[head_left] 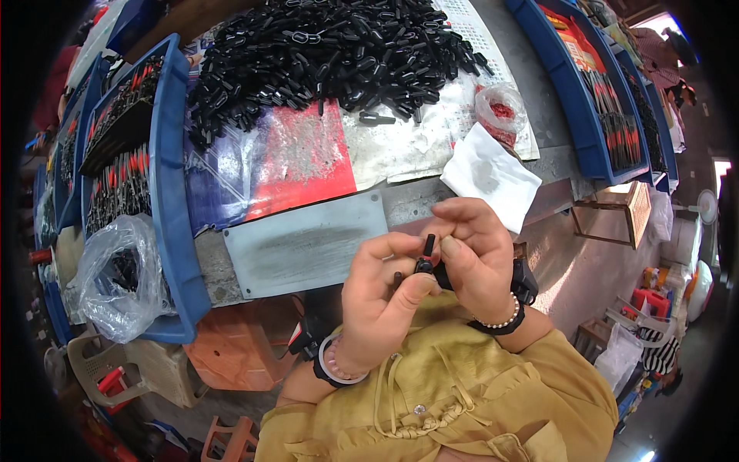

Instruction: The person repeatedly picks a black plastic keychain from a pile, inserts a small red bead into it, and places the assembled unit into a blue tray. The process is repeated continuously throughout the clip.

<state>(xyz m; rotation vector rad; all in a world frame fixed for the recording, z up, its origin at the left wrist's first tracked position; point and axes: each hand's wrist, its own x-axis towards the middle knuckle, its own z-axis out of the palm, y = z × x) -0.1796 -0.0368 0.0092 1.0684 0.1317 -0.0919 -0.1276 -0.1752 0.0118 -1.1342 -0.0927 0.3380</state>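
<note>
Both hands are together in front of my chest, close to the near table edge. My left hand (381,289) pinches a small black plastic part (428,248) between thumb and fingers, its narrow stem pointing up. Another dark stub (397,279) shows among the left fingers. My right hand (479,250) is closed beside the part, thumb against fingertips; a speck of red shows there, too small to name. Ahead lies a big heap of similar black parts (331,58), with a single loose one (376,118) at its near edge.
A clear bag of small red pieces (502,112) stands near white paper (493,173). A grey plate (308,242) lies along the near edge. Blue trays (175,192) of red-and-black items flank both sides; a clear plastic bag (123,285) hangs on the left one.
</note>
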